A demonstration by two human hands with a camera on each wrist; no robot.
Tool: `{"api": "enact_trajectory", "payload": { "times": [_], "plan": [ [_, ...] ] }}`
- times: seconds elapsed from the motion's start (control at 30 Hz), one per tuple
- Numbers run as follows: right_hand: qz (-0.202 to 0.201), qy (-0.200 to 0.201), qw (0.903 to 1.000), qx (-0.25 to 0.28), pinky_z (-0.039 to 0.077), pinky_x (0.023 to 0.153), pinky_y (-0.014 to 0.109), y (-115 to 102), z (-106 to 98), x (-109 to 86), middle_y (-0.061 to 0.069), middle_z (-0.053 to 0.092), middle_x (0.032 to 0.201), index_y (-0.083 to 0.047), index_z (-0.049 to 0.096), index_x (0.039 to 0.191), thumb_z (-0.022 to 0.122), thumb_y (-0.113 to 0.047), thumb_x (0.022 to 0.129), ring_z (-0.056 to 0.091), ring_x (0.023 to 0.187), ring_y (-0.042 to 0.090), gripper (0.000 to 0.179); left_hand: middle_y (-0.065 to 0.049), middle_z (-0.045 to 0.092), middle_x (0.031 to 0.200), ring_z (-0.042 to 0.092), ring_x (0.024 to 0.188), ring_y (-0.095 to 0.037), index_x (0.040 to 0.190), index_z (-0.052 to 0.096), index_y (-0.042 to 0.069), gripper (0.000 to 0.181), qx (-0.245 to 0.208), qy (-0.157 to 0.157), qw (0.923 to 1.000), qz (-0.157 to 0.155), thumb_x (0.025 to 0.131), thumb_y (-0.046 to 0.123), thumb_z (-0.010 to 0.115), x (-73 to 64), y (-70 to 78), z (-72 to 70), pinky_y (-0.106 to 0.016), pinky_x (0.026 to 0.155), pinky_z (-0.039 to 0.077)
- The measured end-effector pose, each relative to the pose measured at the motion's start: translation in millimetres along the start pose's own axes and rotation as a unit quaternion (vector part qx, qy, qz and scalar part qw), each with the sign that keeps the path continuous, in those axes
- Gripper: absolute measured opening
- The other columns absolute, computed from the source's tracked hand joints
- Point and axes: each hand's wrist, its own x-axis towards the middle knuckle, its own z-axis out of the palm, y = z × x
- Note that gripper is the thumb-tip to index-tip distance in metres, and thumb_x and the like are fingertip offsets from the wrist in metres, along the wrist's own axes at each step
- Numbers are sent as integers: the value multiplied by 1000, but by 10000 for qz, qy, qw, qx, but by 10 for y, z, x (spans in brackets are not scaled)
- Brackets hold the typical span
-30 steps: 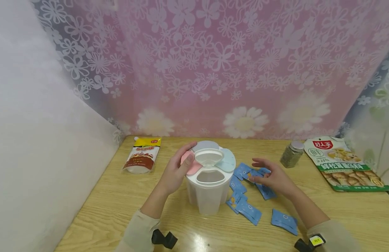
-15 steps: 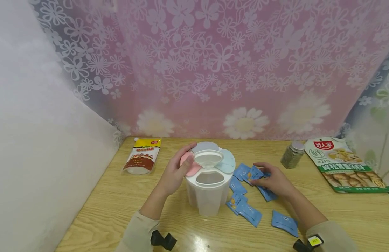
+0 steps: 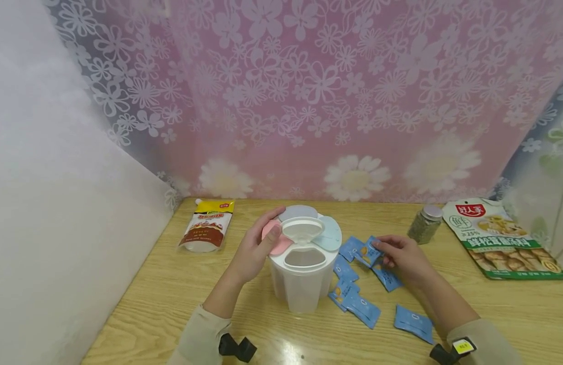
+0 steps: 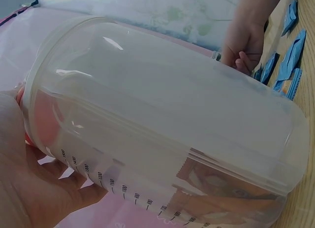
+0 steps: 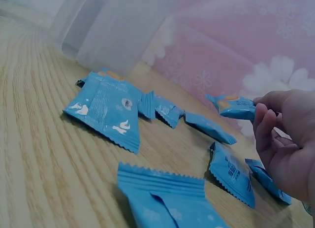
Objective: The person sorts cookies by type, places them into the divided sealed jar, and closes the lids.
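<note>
A clear plastic storage canister stands on the table in the head view. Its white lid has pink, blue and grey flaps; the front flap is raised over an opening. My left hand grips the lid's left side, thumb on the pink flap. Brownish-orange packets show through the canister wall in the left wrist view. To the right, my right hand pinches one small blue sachet by its edge. The right wrist view has this held sachet lifted above the others.
Several blue sachets lie right of the canister, a separate one nearer the front. Behind them stand a jar of dried herbs and a green-and-white mushroom seasoning bag. A yellow-and-brown pouch lies at back left.
My right hand has closed on a blue sachet in the pile, lifted its edge and shifted slightly right. My left hand and the canister stay where they were.
</note>
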Motion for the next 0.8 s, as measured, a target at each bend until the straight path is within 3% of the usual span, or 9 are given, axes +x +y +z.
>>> {"api": "enact_trajectory", "payload": {
  "times": [0.2, 0.37, 0.57, 0.8],
  "plan": [
    [-103, -183, 9975, 668, 46, 54, 22, -104, 0, -52, -10, 58, 75, -9, 67, 111, 63, -31, 99, 51, 60, 4, 26, -15, 50, 147, 50, 133, -30, 151, 42, 12, 52, -45, -28, 10000, -30, 106, 37, 47, -7, 4, -6, -43, 109, 43],
    [-329, -468, 9913, 1183, 43, 54, 23, -248, 17, -145, -10, 59, 79, -17, 70, 103, 62, -25, 101, 49, 59, 4, 12, -15, 50, 147, 49, 133, -30, 151, 43, 12, 51, -46, 17, 10000, -19, 106, 36, 47, -9, 2, -7, -49, 110, 41],
    [-669, -872, 9758, 1893, 44, 55, 19, -477, 4, -316, -11, 62, 85, -19, 72, 101, 55, -15, 103, 52, 61, 3, 17, -15, 51, 146, 49, 133, -30, 151, 43, 13, 53, -77, 19, 9999, -61, 105, 39, 48, -4, -2, 2, -52, 110, 40],
    [-801, -955, 9658, 2272, 50, 60, 18, -765, 14, -511, -9, 65, 83, -17, 73, 101, 55, -11, 103, 55, 63, 4, 20, -14, 50, 148, 48, 135, -30, 150, 43, 13, 54, -29, 28, 10000, -46, 105, 42, 48, 6, 0, 3, -52, 111, 40]
  ]
}}
